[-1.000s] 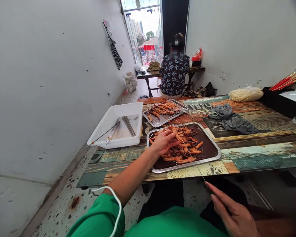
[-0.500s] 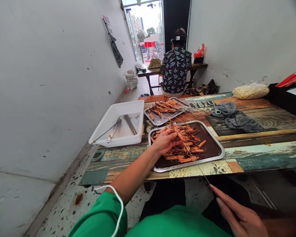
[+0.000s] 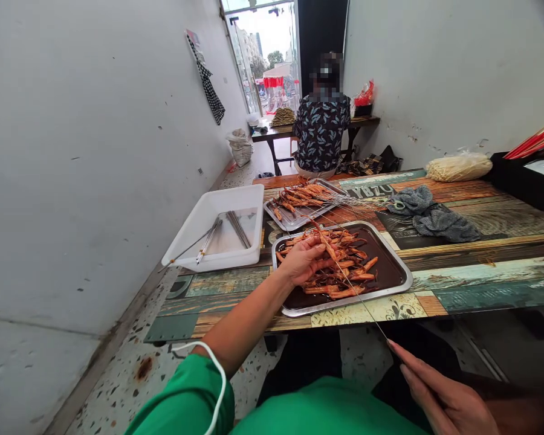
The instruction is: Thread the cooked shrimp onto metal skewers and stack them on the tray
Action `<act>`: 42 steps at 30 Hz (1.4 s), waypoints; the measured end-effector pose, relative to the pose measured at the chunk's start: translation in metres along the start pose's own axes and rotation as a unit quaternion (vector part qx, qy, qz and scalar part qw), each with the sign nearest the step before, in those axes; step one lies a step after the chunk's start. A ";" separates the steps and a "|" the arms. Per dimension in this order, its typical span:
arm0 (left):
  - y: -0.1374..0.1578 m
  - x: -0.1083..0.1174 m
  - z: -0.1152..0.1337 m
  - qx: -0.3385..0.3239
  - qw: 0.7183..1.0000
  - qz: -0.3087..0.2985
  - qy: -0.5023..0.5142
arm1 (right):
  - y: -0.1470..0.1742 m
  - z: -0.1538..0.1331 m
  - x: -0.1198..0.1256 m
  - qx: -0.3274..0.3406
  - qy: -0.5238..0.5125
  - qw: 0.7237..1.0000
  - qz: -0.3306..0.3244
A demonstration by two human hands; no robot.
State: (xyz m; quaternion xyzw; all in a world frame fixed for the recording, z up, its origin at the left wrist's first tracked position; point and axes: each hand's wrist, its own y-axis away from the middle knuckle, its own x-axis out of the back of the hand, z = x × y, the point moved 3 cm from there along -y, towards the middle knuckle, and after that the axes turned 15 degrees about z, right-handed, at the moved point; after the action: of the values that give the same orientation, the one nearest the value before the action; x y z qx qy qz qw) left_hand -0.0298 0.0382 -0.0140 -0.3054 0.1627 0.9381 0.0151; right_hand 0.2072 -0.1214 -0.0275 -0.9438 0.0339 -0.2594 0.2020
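Observation:
My left hand (image 3: pixel 303 261) is over the near metal tray (image 3: pixel 402 284), its fingers closed on a long reddish-brown piece of meat with thin stringy ends, like a duck tongue (image 3: pixel 329 246). A thin metal skewer (image 3: pixel 369 312) runs from that piece down past the table edge to my right hand (image 3: pixel 448 389), which pinches its lower end between thumb and fingers. More such pieces (image 3: pixel 344 290) lie in dark liquid in the near tray. Behind it, a second metal tray (image 3: pixel 278 222) holds loaded skewers, with meat (image 3: pixel 303 196) at their left ends and bare rods pointing right.
A white plastic tub (image 3: pixel 208 260) with several metal skewers stands at the left. Grey cloths (image 3: pixel 446 222) lie to the right, behind them a bag of pale sticks (image 3: pixel 457 167) and a black box (image 3: pixel 519 181). A person (image 3: pixel 323 130) sits at a farther table, back towards me.
Almost nothing differs. The view has shifted very slightly; both hands keep their hold on the meat piece and the skewer.

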 end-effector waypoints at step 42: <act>0.002 -0.001 0.000 -0.119 0.986 0.036 -0.111 | 0.004 -0.006 0.003 0.131 0.053 0.990 0.016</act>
State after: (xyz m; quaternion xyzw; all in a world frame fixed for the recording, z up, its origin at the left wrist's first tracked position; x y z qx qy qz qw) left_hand -0.0293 0.0366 -0.0127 -0.1929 0.0579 0.9788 -0.0372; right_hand 0.2068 -0.1280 -0.0234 -0.8936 0.0253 -0.3076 0.3259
